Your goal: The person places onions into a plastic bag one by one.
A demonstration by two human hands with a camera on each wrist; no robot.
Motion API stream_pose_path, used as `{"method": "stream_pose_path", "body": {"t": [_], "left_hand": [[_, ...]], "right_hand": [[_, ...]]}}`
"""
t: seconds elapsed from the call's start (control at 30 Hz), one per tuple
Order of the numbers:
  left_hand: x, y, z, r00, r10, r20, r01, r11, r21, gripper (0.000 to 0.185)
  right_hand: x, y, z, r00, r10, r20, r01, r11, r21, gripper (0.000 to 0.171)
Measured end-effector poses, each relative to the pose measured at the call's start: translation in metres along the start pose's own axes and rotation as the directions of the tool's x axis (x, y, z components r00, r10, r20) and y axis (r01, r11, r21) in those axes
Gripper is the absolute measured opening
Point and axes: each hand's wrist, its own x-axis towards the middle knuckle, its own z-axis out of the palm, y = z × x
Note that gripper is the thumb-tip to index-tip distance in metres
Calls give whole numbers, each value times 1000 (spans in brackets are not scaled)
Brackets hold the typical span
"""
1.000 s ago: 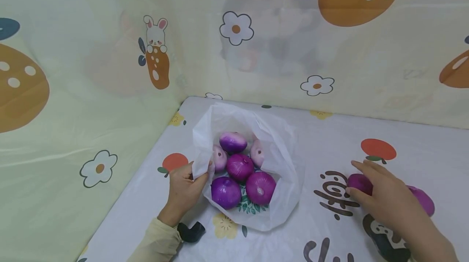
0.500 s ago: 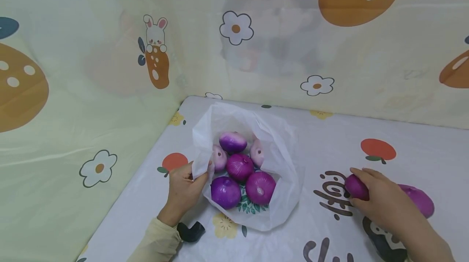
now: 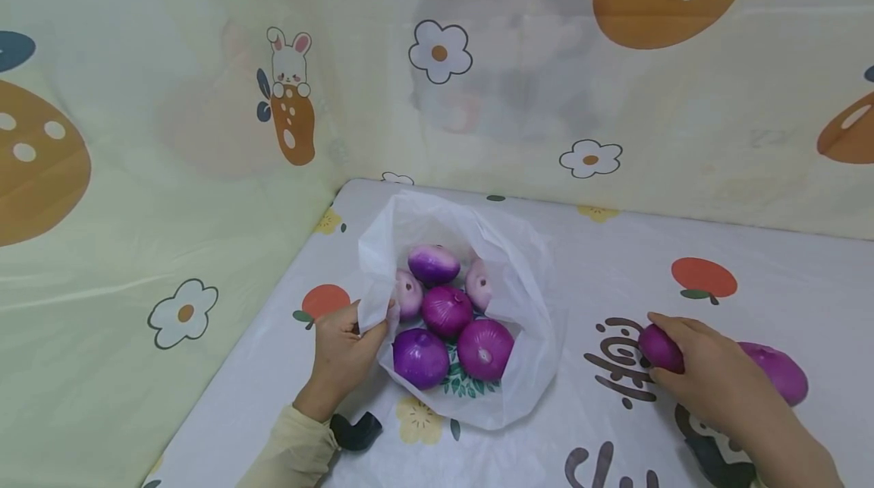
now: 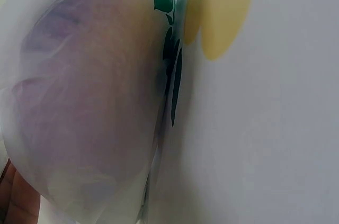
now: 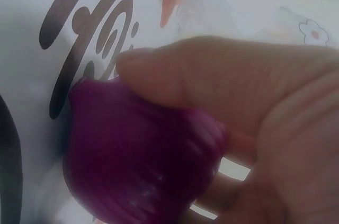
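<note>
My left hand [image 3: 344, 355] pinches the left edge of a thin white plastic bag [image 3: 536, 321], whose mouth faces me. Inside lie several purple onions [image 3: 447, 312], some deep purple and some pale pink. The left wrist view shows the bag's translucent side [image 4: 90, 102] with an onion behind it. On the right, my right hand [image 3: 717, 378] grips a small purple onion [image 3: 661, 347] between thumb and fingers. Close up in the right wrist view, that onion [image 5: 137, 150] has its pointed tip outward and my thumb on top.
Another purple onion [image 3: 778, 373] lies on the table just right of my right hand, partly behind it. A black curved object [image 3: 356, 432] sits by my left wrist. Printed cloth walls [image 3: 505, 116] stand behind and to the left of the patterned white tablecloth [image 3: 532, 458].
My right hand has closed its fingers round the small onion and shifted it slightly left. The left hand and the bag have stayed in place.
</note>
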Motion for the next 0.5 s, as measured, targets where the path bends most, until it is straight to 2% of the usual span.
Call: {"method": "stream_pose_path", "body": {"t": [0.5], "left_hand": [[0, -1, -1, 1000, -14, 8, 14, 1000, 14, 10]], "right_hand": [[-4, -4, -2, 999, -35, -37, 35, 999, 21, 80]]}}
